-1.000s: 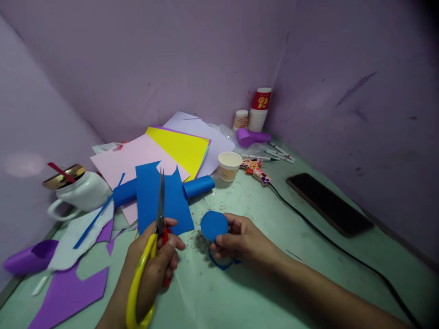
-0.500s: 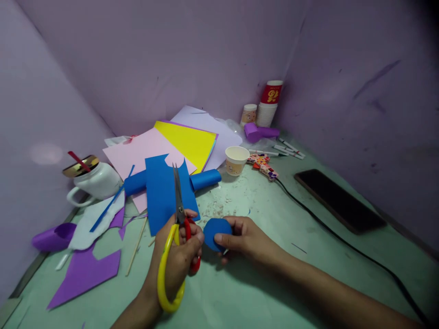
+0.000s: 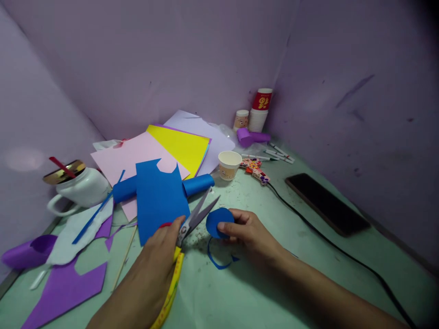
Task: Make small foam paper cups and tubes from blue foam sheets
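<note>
My left hand (image 3: pixel 154 265) is wrapped round the yellow and red handles of a pair of scissors (image 3: pixel 187 228), their blades partly spread and pointing up to the right. Between thumb and fingers, my right hand (image 3: pixel 248 232) pinches a round disc of blue paper (image 3: pixel 216 222), just right of the blade tips. Beneath the disc, a thin curved blue offcut (image 3: pixel 215 262) and a small scrap lie on the table. A blue sheet (image 3: pixel 159 201) with a rounded notch in its top edge lies behind my left hand, over blue rolled pieces (image 3: pixel 199 184).
Pink (image 3: pixel 126 157) and yellow sheets (image 3: pixel 185 146) lie at the back. A white mug (image 3: pixel 84 187) and purple scraps (image 3: pixel 68 288) are on the left. A paper cup (image 3: pixel 229 165), a patterned glue gun (image 3: pixel 255 171) with a black cord, and a phone (image 3: pixel 327 203) are on the right.
The scissor blades have spread and swung right, towards the disc. A thin blue offcut and a small scrap now lie below the disc. The view has shifted slightly.
</note>
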Demonstrator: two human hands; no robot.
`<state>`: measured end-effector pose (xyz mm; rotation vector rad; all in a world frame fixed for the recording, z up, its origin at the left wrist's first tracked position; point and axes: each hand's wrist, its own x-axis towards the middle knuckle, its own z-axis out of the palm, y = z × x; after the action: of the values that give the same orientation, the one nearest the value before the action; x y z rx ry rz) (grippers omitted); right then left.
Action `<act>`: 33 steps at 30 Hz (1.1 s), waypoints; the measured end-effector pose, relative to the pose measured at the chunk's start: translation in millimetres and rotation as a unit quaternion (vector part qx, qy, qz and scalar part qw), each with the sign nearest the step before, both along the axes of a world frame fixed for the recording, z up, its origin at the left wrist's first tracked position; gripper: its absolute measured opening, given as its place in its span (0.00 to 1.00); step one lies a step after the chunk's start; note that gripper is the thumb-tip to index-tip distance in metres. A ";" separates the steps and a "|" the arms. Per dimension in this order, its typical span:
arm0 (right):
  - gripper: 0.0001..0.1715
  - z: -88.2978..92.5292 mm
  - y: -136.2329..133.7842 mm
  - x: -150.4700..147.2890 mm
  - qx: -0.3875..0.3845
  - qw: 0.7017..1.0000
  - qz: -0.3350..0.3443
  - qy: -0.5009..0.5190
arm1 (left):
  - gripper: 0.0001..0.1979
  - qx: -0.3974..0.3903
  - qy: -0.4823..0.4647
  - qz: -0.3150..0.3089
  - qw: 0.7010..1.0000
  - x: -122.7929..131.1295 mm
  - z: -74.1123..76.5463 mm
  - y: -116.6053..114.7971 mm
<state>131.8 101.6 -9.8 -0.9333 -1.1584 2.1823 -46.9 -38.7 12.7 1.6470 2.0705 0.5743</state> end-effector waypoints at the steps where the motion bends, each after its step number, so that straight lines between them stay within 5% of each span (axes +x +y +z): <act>1: 0.16 -0.7 0.0 0.0 -0.001 1.000 -0.003 0.001 | 0.30 -0.017 0.007 -0.010 1.000 1.0 -0.3 -0.2; 5: 0.16 -2.9 -0.6 0.4 0.003 1.000 0.004 0.012 | 0.31 -0.087 0.028 -0.027 0.995 8.3 0.9 3.5; 11: 0.15 -4.2 -1.3 1.6 0.022 0.999 0.019 0.030 | 0.31 -0.039 0.035 -0.035 0.998 13.0 -0.5 5.7; 18: 0.18 -6.2 -2.0 2.1 0.032 0.999 0.019 0.018 | 0.31 -0.077 0.038 -0.034 0.996 20.7 17.6 10.8; 27: 0.18 -5.5 -5.7 1.4 0.040 0.999 0.019 0.010 | 0.31 -0.062 0.032 -0.037 0.997 14.2 5.9 9.4; 33: 0.19 -10.3 -4.7 0.1 0.053 0.998 0.018 0.010 | 0.32 -0.121 0.038 -0.028 0.991 18.7 16.2 14.7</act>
<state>131.9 96.9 -20.1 -0.8509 -1.2780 2.1305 -28.2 -24.1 28.9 1.6004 2.0468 0.2334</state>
